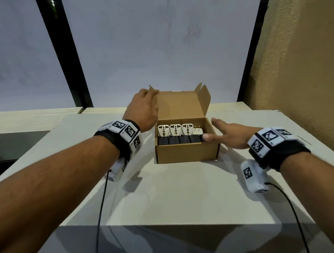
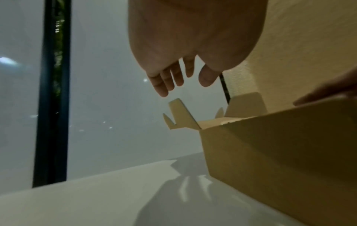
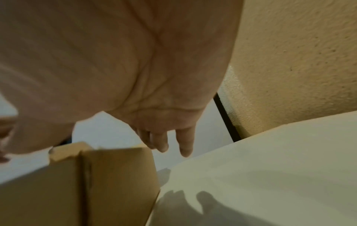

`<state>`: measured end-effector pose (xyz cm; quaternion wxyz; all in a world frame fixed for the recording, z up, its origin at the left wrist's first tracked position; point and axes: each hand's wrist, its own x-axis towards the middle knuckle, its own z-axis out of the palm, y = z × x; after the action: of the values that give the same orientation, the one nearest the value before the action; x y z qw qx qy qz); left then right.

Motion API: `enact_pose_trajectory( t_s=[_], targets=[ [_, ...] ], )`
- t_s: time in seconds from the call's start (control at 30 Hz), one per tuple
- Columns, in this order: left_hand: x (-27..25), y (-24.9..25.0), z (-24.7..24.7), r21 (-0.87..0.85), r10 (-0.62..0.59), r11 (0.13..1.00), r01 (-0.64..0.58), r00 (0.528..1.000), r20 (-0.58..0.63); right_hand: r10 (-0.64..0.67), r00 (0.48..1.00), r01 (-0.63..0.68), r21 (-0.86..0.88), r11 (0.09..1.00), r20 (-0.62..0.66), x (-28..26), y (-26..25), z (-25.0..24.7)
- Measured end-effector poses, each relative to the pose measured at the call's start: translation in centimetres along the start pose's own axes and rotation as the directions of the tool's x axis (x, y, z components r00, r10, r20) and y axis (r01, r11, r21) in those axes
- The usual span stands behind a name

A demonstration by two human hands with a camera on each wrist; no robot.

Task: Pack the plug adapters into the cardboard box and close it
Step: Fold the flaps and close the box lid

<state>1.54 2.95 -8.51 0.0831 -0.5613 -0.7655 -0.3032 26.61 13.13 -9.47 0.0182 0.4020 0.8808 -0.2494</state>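
Observation:
A small cardboard box (image 1: 187,152) stands open on the white table (image 1: 168,191), its lid (image 1: 180,104) upright at the back. Inside lie a row of white plug adapters (image 1: 174,130) and a row of black plug adapters (image 1: 179,140). My left hand (image 1: 143,106) reaches over the box's left side, fingers spread just above the lid's left flap (image 2: 180,113), holding nothing. My right hand (image 1: 224,134) hovers flat by the box's right wall (image 3: 119,180), thumb over the rim near the rightmost black adapter, fingers straight.
A frosted window with black frames rises behind the table. A textured tan wall (image 1: 307,51) stands close on the right. Cables hang from both wrist cameras over the table's front edge.

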Motion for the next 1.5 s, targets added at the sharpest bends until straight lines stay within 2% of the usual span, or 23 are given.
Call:
enact_pose_trajectory(
  t_s=[0.1,0.2,0.4,0.53,0.67,0.77,1.03,1.13,1.33,1.43,1.5],
  targets=[
    [0.3,-1.0,-0.5,-0.108,-0.206,0.972,0.21,0.977,0.05,0.005,0.998,-0.01,-0.094,0.996,-0.059,0.7,0.3,-1.3],
    [0.2,-0.8,-0.8,-0.172,-0.273,0.94,0.295,0.952,0.141,0.023,0.984,-0.042,-0.106,0.993,-0.177,1.9,-0.2,-2.6],
    [0.2,0.8,-0.8,-0.427,-0.255,0.827,0.365,0.921,0.295,0.037,0.941,-0.086,-0.131,0.988,-0.338,4.3,-1.4,-3.4],
    [0.2,1.7,-0.9,-0.546,-0.287,0.723,0.422,0.904,0.318,0.019,0.937,-0.021,-0.001,1.0,-0.35,5.0,-2.2,-3.7],
    [-0.2,1.4,-1.0,-0.581,-0.298,0.686,0.438,0.898,0.324,0.019,0.928,0.05,0.176,0.983,-0.371,4.6,-2.4,-3.5],
    [-0.7,1.0,-1.5,-0.594,-0.302,0.674,0.44,0.897,0.322,0.036,0.92,0.058,0.227,0.972,-0.389,3.9,-2.0,-3.2],
    [-3.4,0.7,-2.1,-0.548,-0.276,0.714,0.435,0.895,0.35,-0.005,0.942,0.101,0.269,0.958,-0.336,1.0,-1.9,-1.8],
    [-4.3,0.4,-1.9,-0.492,-0.278,0.756,0.431,0.893,0.355,-0.011,0.96,0.089,0.27,0.959,-0.278,0.2,-2.1,-1.3],
    [-6.0,-0.3,-1.4,-0.285,-0.256,0.872,0.398,0.867,0.429,0.008,0.99,0.009,0.115,0.993,-0.143,-0.8,-1.3,-0.5],
    [-6.5,-0.4,-1.8,-0.271,-0.222,0.902,0.335,0.9,0.374,0.026,0.99,-0.013,0.092,0.996,-0.139,-1.3,-0.3,-0.9],
    [-6.6,-0.3,-2.4,-0.333,-0.2,0.897,0.29,0.939,0.279,0.03,0.977,0.002,0.151,0.989,-0.212,-1.7,0.3,-1.9]
  ],
)
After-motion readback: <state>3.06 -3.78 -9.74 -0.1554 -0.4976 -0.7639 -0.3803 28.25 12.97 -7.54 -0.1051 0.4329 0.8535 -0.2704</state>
